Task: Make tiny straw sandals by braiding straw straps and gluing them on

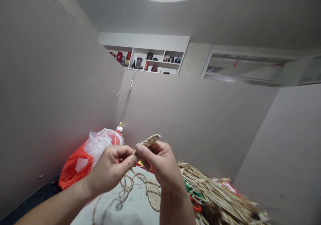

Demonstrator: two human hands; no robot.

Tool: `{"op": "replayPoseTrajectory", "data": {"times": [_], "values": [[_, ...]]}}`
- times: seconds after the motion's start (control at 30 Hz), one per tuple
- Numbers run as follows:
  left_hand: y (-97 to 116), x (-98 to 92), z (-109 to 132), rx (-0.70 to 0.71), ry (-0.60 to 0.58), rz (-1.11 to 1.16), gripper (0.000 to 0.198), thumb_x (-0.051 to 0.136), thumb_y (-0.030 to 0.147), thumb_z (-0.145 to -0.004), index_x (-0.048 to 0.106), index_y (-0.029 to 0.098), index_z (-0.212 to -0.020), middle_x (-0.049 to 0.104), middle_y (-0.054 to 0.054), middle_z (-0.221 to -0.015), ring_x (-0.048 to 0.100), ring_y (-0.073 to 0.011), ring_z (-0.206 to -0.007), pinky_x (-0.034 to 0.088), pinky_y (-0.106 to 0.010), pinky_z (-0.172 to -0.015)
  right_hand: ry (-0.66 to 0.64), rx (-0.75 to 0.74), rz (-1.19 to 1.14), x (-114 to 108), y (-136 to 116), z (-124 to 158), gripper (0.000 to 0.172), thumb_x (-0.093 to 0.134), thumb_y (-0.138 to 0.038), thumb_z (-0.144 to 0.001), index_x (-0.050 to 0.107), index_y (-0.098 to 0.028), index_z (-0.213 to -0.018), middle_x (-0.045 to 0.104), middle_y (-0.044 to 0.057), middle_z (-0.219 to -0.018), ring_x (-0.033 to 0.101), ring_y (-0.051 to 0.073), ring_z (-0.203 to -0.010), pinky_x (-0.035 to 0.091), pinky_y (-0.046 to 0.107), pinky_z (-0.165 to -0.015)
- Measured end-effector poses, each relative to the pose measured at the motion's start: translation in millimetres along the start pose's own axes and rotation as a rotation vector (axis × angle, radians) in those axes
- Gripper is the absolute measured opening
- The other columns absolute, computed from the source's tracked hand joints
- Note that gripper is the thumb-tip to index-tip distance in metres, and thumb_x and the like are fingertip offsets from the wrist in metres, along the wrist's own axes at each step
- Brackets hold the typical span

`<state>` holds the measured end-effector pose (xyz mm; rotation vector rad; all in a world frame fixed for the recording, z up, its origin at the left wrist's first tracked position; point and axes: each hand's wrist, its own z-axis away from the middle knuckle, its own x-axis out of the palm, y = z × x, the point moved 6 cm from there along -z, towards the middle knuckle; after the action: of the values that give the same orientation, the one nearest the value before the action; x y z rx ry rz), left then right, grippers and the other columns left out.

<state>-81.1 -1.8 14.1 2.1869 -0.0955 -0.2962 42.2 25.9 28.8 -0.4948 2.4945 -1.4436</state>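
A small woven straw piece (150, 140) is held up above the table between my two hands, tilted up to the right. My left hand (110, 167) pinches its lower left end between thumb and fingers. From the other side, my right hand (162, 161) grips the middle of it, thumb on top and fingers curled behind. Below them, a flat, sole-shaped woven straw piece (152, 194) lies on the white table (136, 206), partly hidden by my right forearm. Beside it a braided straw cord (128, 182) lies in loose loops.
A bundle of dry straw (213, 193) spreads along the right, with an orange loop-shaped handle (196, 205) and a green item (193, 191) against it. Red (75, 166) and white (96, 144) plastic bags stand at the left. Grey partitions (200, 118) enclose the table.
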Motion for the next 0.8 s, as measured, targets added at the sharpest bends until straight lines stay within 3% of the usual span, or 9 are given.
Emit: {"op": "replayPoseTrajectory", "data": {"times": [0.07,0.17,0.23,0.37,0.47,0.6,0.67,0.8], "values": [[-2,-3.0,-1,-0.053,0.001,0.074,0.029,0.060,0.036,-0.087,0.063,0.014,-0.069,0.053,0.000,-0.063,0.043,-0.0110,-0.061,0.035,-0.026,-0.058,-0.030,0.016,-0.052,-6,2,-1,0.029,0.076,-0.041,-0.076,0.072,-0.014,-0.087,0.054,-0.005,-0.050,0.038,0.005,-0.038,0.028,0.019,-0.039],[-4,-7.2,-3,-0.094,0.022,0.132,0.027,0.064,0.035,-0.085,0.063,0.014,-0.068,0.053,0.001,-0.062,0.043,-0.0102,-0.059,0.035,-0.025,-0.058,0.077,-0.027,-0.114,-24,-1,-2,0.045,0.072,-0.050,-0.078,0.069,-0.017,-0.108,0.059,-0.004,-0.052,0.039,0.005,-0.037,0.028,0.018,-0.039],[-6,-7.2,-4,-0.115,0.020,0.135,0.027,0.065,0.034,-0.083,0.062,0.014,-0.067,0.052,0.001,-0.060,0.042,-0.0096,-0.058,0.033,-0.025,-0.056,0.161,-0.065,-0.128,-33,-5,-1,0.045,0.070,-0.053,-0.079,0.070,-0.017,-0.106,0.059,-0.003,-0.051,0.039,0.005,-0.038,0.028,0.018,-0.039],[-10,-0.8,-4,-0.162,-0.048,0.102,0.028,0.062,0.034,-0.084,0.061,0.014,-0.066,0.053,0.000,-0.060,0.043,-0.0100,-0.056,0.033,-0.025,-0.055,0.197,-0.083,-0.063,-33,-6,-1,0.038,0.071,-0.048,-0.079,0.074,-0.016,-0.099,0.054,-0.004,-0.052,0.037,0.005,-0.041,0.028,0.020,-0.042],[-13,2.0,-3,-0.170,-0.081,0.070,0.029,0.061,0.035,-0.085,0.060,0.014,-0.066,0.053,0.001,-0.060,0.043,-0.0100,-0.056,0.032,-0.025,-0.054,0.246,-0.120,-0.001,-32,-5,-1,0.026,0.073,-0.041,-0.080,0.075,-0.015,-0.077,0.044,-0.006,-0.046,0.032,0.006,-0.042,0.023,0.022,-0.041],[-16,0.7,-5,-0.161,-0.101,0.088,0.027,0.061,0.037,-0.084,0.062,0.014,-0.069,0.055,0.000,-0.062,0.045,-0.0106,-0.058,0.033,-0.025,-0.056,0.246,-0.130,0.015,-33,-4,-2,0.037,0.071,-0.042,-0.081,0.066,-0.015,-0.056,0.040,-0.006,-0.042,0.029,0.005,-0.041,0.020,0.023,-0.041],[-19,-1.1,-8,-0.174,-0.119,0.074,0.027,0.061,0.038,-0.084,0.062,0.015,-0.070,0.053,0.000,-0.061,0.044,-0.0107,-0.057,0.032,-0.025,-0.055,0.258,-0.095,0.058,-38,-5,-1,0.035,0.073,-0.045,-0.079,0.070,-0.015,-0.061,0.045,-0.005,-0.045,0.032,0.006,-0.041,0.024,0.023,-0.041],[-26,-2.7,-13,-0.166,-0.217,-0.104,0.028,0.055,0.036,-0.086,0.056,0.016,-0.065,0.042,0.004,-0.057,0.036,-0.0099,-0.053,0.026,-0.025,-0.051,0.539,-0.161,0.294,-57,-21,11,0.034,0.076,-0.044,-0.074,0.075,-0.018,-0.095,0.054,-0.003,-0.059,0.041,0.009,-0.048,0.034,0.024,-0.045]]}}
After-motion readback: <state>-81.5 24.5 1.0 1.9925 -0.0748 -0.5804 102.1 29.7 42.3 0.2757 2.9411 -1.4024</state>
